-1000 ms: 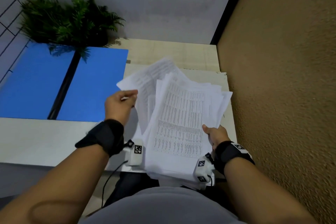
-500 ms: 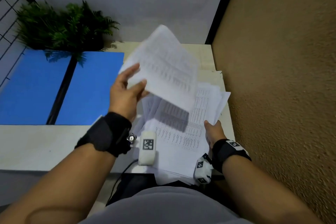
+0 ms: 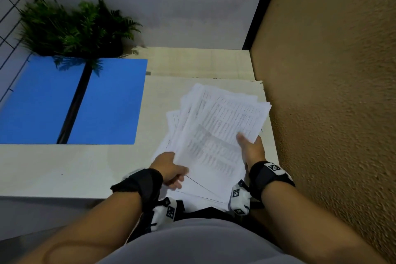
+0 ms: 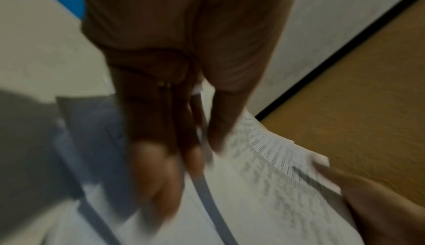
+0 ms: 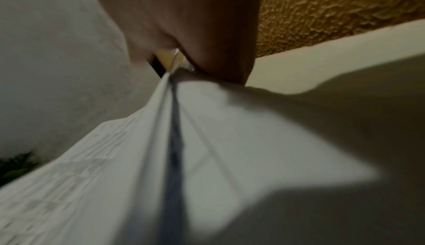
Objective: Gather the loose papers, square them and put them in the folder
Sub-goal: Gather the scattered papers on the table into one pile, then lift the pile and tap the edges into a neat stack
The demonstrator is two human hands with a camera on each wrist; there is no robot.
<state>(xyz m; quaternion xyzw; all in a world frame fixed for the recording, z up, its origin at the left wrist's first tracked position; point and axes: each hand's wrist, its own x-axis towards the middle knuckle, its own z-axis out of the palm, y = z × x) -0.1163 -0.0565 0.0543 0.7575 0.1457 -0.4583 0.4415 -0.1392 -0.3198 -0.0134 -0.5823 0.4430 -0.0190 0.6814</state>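
A fanned, uneven stack of printed white papers [image 3: 216, 135] lies at the table's right end, its near part hanging over the front edge. My left hand [image 3: 171, 169] pinches the stack's near left edge, thumb on top and fingers beneath, as the blurred left wrist view shows with the papers [image 4: 264, 185]. My right hand [image 3: 250, 148] holds the right edge, thumb on the top sheet. In the right wrist view the papers [image 5: 128, 167] run edge-on from that hand. The open blue folder [image 3: 107, 103] lies flat to the left, apart from the papers.
A green fern-like plant [image 3: 72, 28] stands behind the folder at the back left. A textured brown wall [image 3: 332, 113] runs close along the table's right side. The pale table [image 3: 53, 167] shows bare surface in front of the folder.
The sheets my left hand had lifted above the stack now lie on it. That hand has dropped to the stack's near left edge. My right hand has slid further up the right edge.
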